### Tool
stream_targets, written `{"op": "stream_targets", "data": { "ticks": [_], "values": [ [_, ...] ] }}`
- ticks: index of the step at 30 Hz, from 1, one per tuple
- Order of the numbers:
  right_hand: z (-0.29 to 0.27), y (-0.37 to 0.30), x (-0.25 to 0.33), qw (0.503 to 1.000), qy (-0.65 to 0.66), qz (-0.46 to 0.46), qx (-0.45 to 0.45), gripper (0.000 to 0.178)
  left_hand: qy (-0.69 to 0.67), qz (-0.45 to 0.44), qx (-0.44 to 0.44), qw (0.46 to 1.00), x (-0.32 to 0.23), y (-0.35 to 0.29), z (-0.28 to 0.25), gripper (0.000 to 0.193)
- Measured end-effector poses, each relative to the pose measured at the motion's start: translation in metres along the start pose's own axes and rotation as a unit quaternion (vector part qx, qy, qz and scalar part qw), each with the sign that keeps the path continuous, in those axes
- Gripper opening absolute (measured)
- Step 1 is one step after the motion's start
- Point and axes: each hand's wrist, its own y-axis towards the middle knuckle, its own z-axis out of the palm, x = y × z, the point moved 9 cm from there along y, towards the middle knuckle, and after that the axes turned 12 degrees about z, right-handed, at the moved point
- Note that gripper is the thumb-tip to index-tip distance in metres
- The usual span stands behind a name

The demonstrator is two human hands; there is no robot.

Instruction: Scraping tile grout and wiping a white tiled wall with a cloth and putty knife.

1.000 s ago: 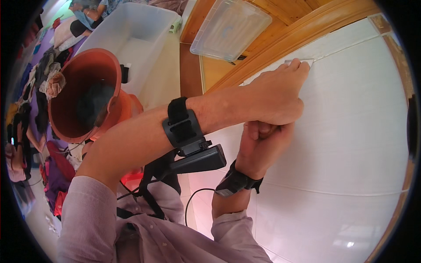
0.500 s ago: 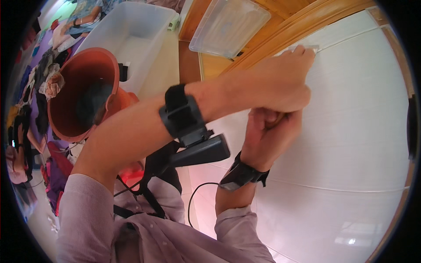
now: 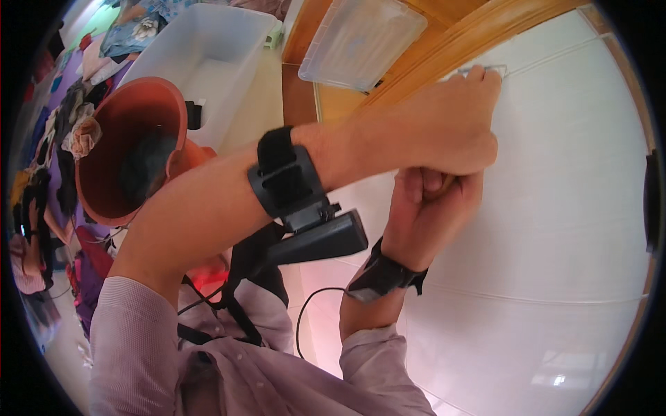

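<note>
Against the white tiled wall (image 3: 555, 201), my left hand (image 3: 451, 125) is closed, the back of it facing up. Beside its farthest fingertips, a small clear or metallic piece (image 3: 497, 70) shows at the wall. What the hand grips, if anything, is hidden. Just below and touching it, my right hand (image 3: 438, 215) is closed too, with the fingers curled in. I cannot make out what is inside it. Each wrist wears a black strap; a dark box-shaped device (image 3: 322, 238) hangs from the left one.
At left stands a reddish-brown bucket (image 3: 94, 166) with dark contents, beside a translucent plastic tub (image 3: 239, 76). A clear lid (image 3: 364, 41) leans by wooden trim (image 3: 444, 55). Scattered clothes (image 3: 66, 104) cover the far left. A black cable (image 3: 305, 312) hangs by my right arm.
Both hands have shifted very slightly right, still together. More of the small piece at the wall shows. Another person's arm has gone from the clothes at the top left.
</note>
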Motion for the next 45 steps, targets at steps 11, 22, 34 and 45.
{"op": "stream_targets", "data": {
  "ticks": [11, 22, 34, 45],
  "values": [
    [-0.001, 0.0, 0.0, 0.999, 0.019, 0.002, 0.027, 0.021, -0.029, -0.017, 0.002, 0.999, -0.002, -0.002, -0.004, 0.036],
    [0.002, -0.008, -0.006, 1.0, 0.007, 0.002, 0.014, 0.022, -0.002, 0.025, -0.046, 0.999, -0.003, -0.006, -0.006, 0.035],
    [-0.011, -0.003, -0.009, 1.0, 0.007, 0.023, -0.007, 0.018, -0.003, 0.021, -0.056, 0.998, 0.008, -0.009, -0.003, 0.045],
    [-0.014, -0.001, -0.015, 1.0, 0.009, 0.022, 0.001, 0.017, -0.008, -0.027, -0.047, 0.999, 0.018, -0.013, 0.002, 0.05]
  ]
}}
